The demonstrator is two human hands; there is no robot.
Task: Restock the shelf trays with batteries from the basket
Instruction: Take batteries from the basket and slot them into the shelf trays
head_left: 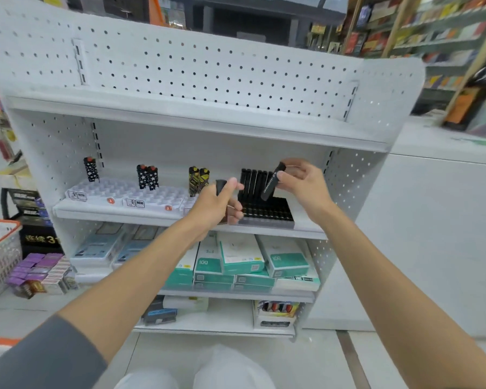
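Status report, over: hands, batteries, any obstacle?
Right hand pinches black battery, tilted, at black tray. Left hand grips second battery. No obstacle seen.

Stood on a pale tiled floor (320, 360) as a white pegboard shelf unit (197, 80). Carried on the middle board (118, 213) white trays (107, 189) with a few patterned batteries (148, 178) upright, and a black tray (272, 213) with a back row of black batteries (254, 181). Held stacked teal boxes (240, 258) one board down. Had, low at left, a white basket (0, 259) and small purple boxes (34, 269).
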